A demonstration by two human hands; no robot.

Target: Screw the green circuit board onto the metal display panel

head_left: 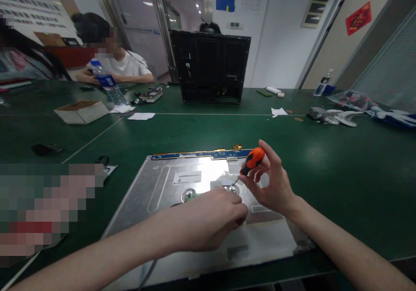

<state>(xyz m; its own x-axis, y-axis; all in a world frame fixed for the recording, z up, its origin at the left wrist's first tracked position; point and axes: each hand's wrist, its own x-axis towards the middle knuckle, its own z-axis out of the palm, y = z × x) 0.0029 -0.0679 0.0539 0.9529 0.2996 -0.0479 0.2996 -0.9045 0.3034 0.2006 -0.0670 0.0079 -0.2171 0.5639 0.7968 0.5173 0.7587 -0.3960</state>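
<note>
A silver metal display panel [156, 191] lies flat on the green table, back side up, with a blue circuit strip [195, 154] along its far edge. My right hand [273, 187] holds an orange-and-black screwdriver [251, 161], tip down on a round spot near the panel's middle. My left hand [211, 221] rests on the panel just beside the tip, fingers curled; whether it pinches something is hidden.
A black monitor housing [209, 68] stands upright at the far side. A cardboard box [81, 111], a water bottle [108, 83], papers and small parts lie to the left, where a person sits. White gloves and bags [344, 115] lie at the right.
</note>
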